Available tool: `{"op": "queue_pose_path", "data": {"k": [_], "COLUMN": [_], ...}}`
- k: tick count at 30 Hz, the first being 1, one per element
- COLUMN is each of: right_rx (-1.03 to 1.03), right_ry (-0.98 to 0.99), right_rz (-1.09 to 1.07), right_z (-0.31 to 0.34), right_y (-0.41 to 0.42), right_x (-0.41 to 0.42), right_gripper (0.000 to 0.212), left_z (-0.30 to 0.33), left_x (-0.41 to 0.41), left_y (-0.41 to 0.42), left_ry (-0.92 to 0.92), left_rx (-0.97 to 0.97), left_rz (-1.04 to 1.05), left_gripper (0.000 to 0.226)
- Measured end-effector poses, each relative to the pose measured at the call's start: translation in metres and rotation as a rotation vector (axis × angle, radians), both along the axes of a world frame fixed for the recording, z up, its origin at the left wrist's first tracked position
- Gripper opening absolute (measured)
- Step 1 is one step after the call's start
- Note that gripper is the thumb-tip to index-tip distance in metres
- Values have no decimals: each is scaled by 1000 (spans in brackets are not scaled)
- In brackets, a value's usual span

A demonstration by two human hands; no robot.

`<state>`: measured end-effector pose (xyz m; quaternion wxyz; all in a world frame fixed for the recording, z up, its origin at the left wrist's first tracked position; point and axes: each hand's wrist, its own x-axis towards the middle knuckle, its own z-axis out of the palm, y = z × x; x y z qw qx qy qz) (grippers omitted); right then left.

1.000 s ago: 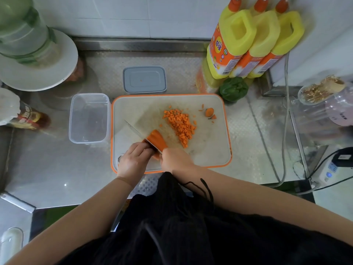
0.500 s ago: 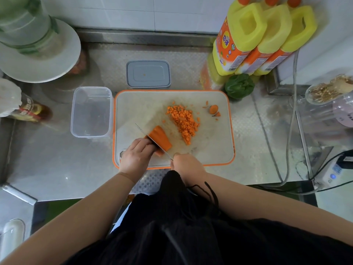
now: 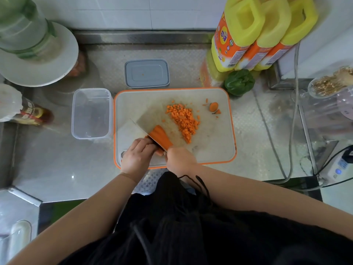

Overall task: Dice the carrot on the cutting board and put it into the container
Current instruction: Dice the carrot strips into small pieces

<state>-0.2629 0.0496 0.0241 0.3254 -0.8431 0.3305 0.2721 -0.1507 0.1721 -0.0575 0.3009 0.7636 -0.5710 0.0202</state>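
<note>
Orange carrot strips under the blade, fingers close by.

Orange strips of carrot point(image 3: 160, 137) lie near the front edge of the cutting board point(image 3: 214, 150), with the knife point(image 3: 142, 129) set across them; the left hand point(image 3: 136, 156) curls its fingertips down onto the strips right beside the blade, and the right hand point(image 3: 180, 158) has its grip wrapped round the handle, itself hidden. The main risk, as I judge it, is a nicked fingertip if the strips roll or the blade drifts toward the left hand. A diced pile point(image 3: 184, 121) sits toward the board's middle, and loose cubes could scatter off onto the steel desk point(image 3: 57, 169) when swept. Just off the board's left edge stands the clear container point(image 3: 91, 113), light enough to slide if bumped, and a lid point(image 3: 147, 73) lies behind the board.
</note>
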Motion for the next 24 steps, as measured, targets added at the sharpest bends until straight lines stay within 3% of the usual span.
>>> {"op": "queue_pose_path", "data": {"k": [6,10,13,18,24], "right_rx": [28,-35,-44,-8,37], "right_ry": [-37,-102,-174,-178,-141], "right_rz": [-14,16,42,-35,-134], "right_z": [-6,-8,-8,-11,-7], "right_y": [-16,-3,7,0,-6], "right_x": [-3,-9,-11,-13,-11], "right_gripper": [31,14,27,15,25], "left_z": [-3,3,5,3,2], "left_x": [1,0,-1,1,6], "left_y": [3,1,1,3,5], "left_ry": [-2,-5,-29,-11,-11], "left_rx": [21,-14,-22,12,41], "left_rz": [15,-6,-6,-23,-57], "left_gripper": [17,24,24,19,14]}}
